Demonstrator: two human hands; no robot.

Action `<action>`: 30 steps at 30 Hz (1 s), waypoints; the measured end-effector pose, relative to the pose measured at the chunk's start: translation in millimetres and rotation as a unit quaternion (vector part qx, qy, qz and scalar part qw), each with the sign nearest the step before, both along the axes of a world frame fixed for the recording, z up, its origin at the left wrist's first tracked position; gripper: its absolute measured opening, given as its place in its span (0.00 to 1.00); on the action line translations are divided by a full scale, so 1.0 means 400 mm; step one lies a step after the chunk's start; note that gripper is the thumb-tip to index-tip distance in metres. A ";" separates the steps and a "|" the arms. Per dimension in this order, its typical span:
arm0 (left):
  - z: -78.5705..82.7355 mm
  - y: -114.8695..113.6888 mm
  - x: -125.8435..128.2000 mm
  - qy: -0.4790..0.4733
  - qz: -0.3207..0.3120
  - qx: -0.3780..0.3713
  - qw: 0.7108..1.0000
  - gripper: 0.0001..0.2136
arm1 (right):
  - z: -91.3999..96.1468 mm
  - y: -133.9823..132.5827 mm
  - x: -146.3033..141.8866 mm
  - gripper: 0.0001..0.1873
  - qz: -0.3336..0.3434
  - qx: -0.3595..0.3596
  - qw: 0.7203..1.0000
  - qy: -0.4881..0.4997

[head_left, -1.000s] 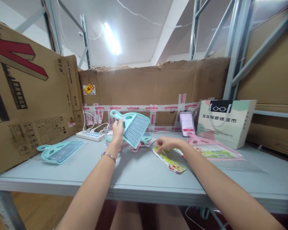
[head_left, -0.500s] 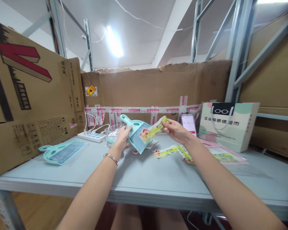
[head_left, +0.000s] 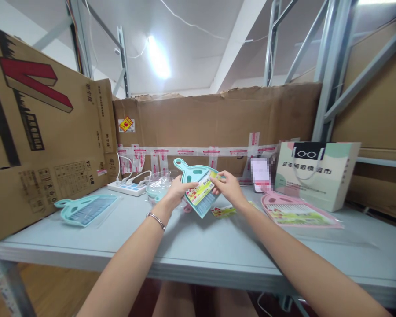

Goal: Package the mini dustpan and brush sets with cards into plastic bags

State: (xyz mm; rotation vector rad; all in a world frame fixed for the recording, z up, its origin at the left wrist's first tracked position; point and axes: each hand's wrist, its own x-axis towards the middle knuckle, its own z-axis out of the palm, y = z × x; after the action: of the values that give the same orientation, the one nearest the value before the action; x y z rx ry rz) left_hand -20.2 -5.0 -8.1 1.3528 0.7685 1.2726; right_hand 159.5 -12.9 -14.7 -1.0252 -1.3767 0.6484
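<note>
My left hand (head_left: 175,193) is closed on the left side of a teal dustpan with a brush (head_left: 194,172), held tilted above the table, handle up. A yellow-green printed label card (head_left: 199,189) lies across the front of the brush, my left thumb over its left part. The card's right end is pinched by my right hand (head_left: 229,188). More label cards (head_left: 223,212) lie on the table below that hand. Behind my left hand sits a teal item in clear plastic (head_left: 157,189). Part of a pink thing (head_left: 187,208) shows beneath the dustpan.
Another teal dustpan set (head_left: 89,209) lies at left, a bagged pink one (head_left: 295,209) at right. A power strip (head_left: 127,188), phone (head_left: 260,174) and paper bag (head_left: 308,180) stand behind. Cardboard (head_left: 214,119) backs the table (head_left: 198,253); a big box (head_left: 46,127) is left.
My right hand has brought the label card left and down onto the dustpan's front, and my left thumb now lies over it. The dustpan has shifted slightly right.
</note>
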 end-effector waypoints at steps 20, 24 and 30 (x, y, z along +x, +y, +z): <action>0.004 0.018 -0.065 0.536 0.163 0.199 0.804 0.22 | 0.010 0.034 0.020 0.11 0.046 -0.078 0.882 0.462; 0.004 0.008 -0.065 0.642 0.090 0.208 0.732 0.04 | 0.013 0.046 0.041 0.12 0.020 -0.070 0.866 0.495; 0.053 0.016 -0.086 0.319 0.294 0.342 0.834 0.07 | 0.019 0.036 0.038 0.12 0.029 -0.067 0.863 0.500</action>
State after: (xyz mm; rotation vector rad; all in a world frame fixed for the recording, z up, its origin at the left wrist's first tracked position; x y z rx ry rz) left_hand -54.6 1.5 13.0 2.3118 1.3400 1.6805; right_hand 174.7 1.5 -7.1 -0.5747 -0.4415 1.1250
